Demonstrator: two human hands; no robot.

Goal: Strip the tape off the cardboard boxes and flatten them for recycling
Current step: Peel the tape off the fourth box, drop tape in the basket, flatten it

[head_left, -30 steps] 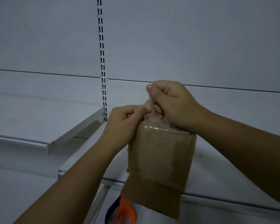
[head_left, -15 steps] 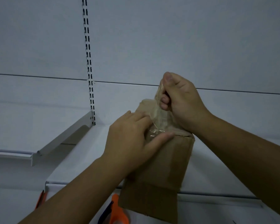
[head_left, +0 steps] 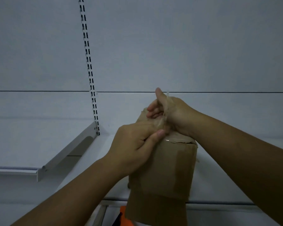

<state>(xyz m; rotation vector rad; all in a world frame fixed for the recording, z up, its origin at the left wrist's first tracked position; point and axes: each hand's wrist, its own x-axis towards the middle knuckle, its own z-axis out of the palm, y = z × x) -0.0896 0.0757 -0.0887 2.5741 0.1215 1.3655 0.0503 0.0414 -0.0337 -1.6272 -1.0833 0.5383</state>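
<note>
Cardboard box (head_left: pixel 167 168), prob. light, stiff but crushable, held upright over shelf (head_left: pixel 95 160) front edge: left hand (head_left: pixel 134 147) grips its top, right hand (head_left: pixel 175 115) pinches thin, stretchy tape (head_left: pixel 167 97); regrip nr seam.

Head-worn view, facing shelving wall (head_left: pixel 186 46), cardboard box (head_left: pixel 163 168) close ahead

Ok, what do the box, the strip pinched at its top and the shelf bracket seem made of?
Box: matt brown cardboard, ragged torn top edge. Strip: probably clear plastic packing tape, translucent, glinting, bunched into a cord. Shelf bracket: likely painted metal, smooth pale grey, thin folded edge.
</note>
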